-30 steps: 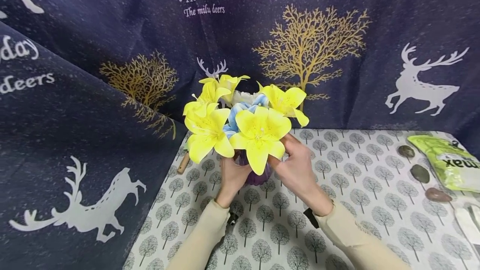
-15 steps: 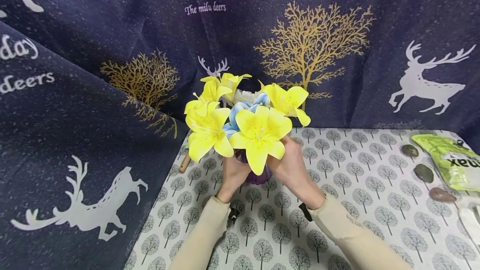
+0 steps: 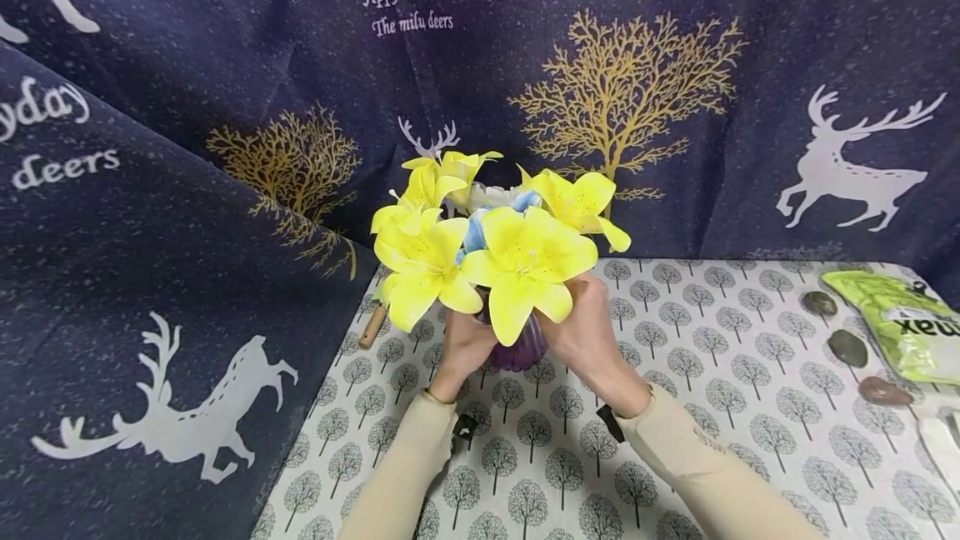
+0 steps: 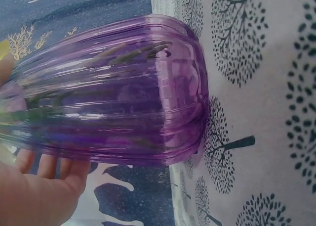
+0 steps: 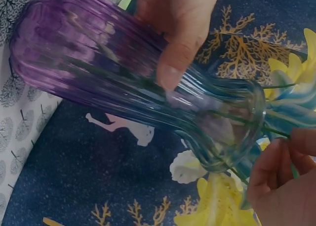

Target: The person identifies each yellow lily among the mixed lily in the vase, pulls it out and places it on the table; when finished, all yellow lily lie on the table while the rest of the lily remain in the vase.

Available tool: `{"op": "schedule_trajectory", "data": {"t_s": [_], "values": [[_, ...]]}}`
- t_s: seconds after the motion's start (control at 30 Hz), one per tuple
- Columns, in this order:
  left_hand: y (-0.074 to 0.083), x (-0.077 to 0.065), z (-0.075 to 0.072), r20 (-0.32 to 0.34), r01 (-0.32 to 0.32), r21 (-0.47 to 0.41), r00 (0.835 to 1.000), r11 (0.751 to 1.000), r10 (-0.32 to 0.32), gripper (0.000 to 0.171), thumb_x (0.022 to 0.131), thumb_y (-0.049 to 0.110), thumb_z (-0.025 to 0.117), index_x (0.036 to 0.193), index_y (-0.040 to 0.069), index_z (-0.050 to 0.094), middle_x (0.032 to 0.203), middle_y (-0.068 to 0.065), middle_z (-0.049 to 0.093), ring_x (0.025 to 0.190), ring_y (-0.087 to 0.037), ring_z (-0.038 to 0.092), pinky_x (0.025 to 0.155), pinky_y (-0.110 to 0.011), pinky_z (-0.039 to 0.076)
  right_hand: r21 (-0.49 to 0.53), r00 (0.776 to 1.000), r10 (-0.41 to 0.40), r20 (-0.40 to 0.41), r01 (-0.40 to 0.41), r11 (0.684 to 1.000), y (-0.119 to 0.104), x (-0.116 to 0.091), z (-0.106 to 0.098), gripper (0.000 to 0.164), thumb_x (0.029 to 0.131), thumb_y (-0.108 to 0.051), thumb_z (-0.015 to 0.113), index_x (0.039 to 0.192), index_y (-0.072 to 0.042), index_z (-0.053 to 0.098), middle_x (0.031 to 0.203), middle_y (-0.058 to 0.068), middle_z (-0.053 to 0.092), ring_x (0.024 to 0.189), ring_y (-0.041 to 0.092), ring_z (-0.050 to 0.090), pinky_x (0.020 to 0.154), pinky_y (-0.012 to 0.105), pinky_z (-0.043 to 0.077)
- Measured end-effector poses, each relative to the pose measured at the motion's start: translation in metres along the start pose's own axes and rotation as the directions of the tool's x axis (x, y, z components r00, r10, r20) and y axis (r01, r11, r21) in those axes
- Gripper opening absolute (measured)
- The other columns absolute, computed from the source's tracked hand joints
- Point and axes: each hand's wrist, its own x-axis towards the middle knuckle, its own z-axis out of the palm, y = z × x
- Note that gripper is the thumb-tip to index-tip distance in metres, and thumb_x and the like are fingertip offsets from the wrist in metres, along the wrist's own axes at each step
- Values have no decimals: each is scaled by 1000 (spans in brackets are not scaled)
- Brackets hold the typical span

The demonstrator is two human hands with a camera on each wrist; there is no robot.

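Observation:
A ribbed glass vase [image 3: 519,353], purple at the base and clearer at the neck, stands on the patterned cloth. Curled around its side are the fingers and thumb of my left hand [image 3: 465,347], as the right wrist view shows. Just past the rim, my right hand [image 5: 284,181] pinches a green flower stem [image 5: 274,131]. Large yellow lilies [image 3: 522,265] spread above the vase, with a blue lily [image 3: 474,233] and a white flower [image 3: 491,197] partly hidden behind them. Several stems show through the glass [image 4: 123,97]. In the head view, blossoms cover most fingertips.
A wooden handle [image 3: 372,326] lies left of the vase. At the right are a green bag [image 3: 896,323], dark stones [image 3: 848,347] and a reddish stone [image 3: 885,391], with a white item [image 3: 937,444] at the edge. Dark blue deer-print cloth [image 3: 480,65] hangs behind and left.
The front yellow lilies have shifted slightly right, and the right-hand one now covers more of the blue lily. Both hands stay at the vase's neck.

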Motion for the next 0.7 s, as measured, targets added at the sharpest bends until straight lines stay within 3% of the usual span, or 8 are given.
{"op": "schedule_trajectory", "data": {"t_s": [0.07, 0.1, 0.13, 0.3, 0.4, 0.53, 0.6, 0.7], "values": [[12, -2, 2, -8, 8, 36, 1000, 999, -8, 37, 85, 1, 75, 118, 7, 58, 106, 15, 57, 95, 5, 51, 93, -18, 46, -14, 1000, 4, -19, -5, 1000, -2, -1, -2, 14, 79, -5, 73, 92, -1, 74, 78, 15, 73, 67, 22, 60, 63, 30, 50], [16, -4, 4, -43, -8, 189, 999, 982, 17, 47, 80, 0, 79, 121, 4, 56, 104, 13, 57, 94, 5, 52, 90, -19, 47, -14, 1000, 4, -23, -4, 1000, -3, -2, -3, 14, 79, -4, 73, 92, 0, 74, 76, 16, 72, 66, 23, 60, 61, 30, 49], [20, -5, 4, -46, 2, 207, 999, 978, 7, 43, 80, 1, 80, 115, 0, 55, 96, 9, 55, 88, 3, 51, 85, -20, 47, -3, 1000, 6, -24, -6, 1000, -4, -2, -4, 15, 79, -3, 73, 93, 1, 74, 78, 17, 72, 67, 23, 62, 62, 29, 52], [1, -2, 3, -82, 63, 271, 996, 960, -42, 47, 75, 2, 85, 100, 2, 44, 85, 0, 38, 83, -9, 42, 79, -26, 41, 160, 996, 85, -33, -78, 984, -8, -5, -7, 29, 80, 3, 71, 109, 1, 72, 83, 19, 73, 63, 12, 63, 56, 23, 55], [-12, 1, 1, -101, 76, 271, 994, 960, -50, 56, 70, 6, 90, 107, 8, 49, 96, 3, 50, 94, -9, 50, 90, -25, 45, 233, 992, -6, -125, 35, 972, -11, -3, -8, 27, 79, 5, 71, 106, 2, 72, 86, 19, 73, 71, 5, 63, 67, 19, 55], [-18, 1, 0, -102, 67, 249, 994, 966, -42, 70, 65, 15, 95, 122, 13, 54, 117, -3, 64, 111, -16, 58, 104, -33, 47, 242, 946, -165, -280, 236, 941, -14, 2, -11, 28, 76, 11, 70, 104, 5, 70, 101, 4, 74, 99, -1, 63, 96, 21, 52], [-18, 1, 0, -99, 58, 236, 994, 970, -36, 71, 65, 16, 95, 124, 11, 56, 120, -7, 65, 114, -21, 60, 107, -38, 48, 225, 927, -172, -332, 255, 940, -17, 2, -16, 30, 76, 10, 70, 105, 6, 68, 104, -11, 70, 103, -4, 61, 99, 19, 50], [-18, 1, 0, -102, 57, 230, 994, 972, -34, 73, 65, 16, 95, 126, 6, 57, 122, -10, 66, 117, -25, 61, 107, -45, 49, 233, 896, -184, -404, 296, 926, -23, 3, -23, 34, 77, 8, 73, 110, 9, 64, 111, -20, 65, 107, -1, 62, 101, 21, 50]]}}
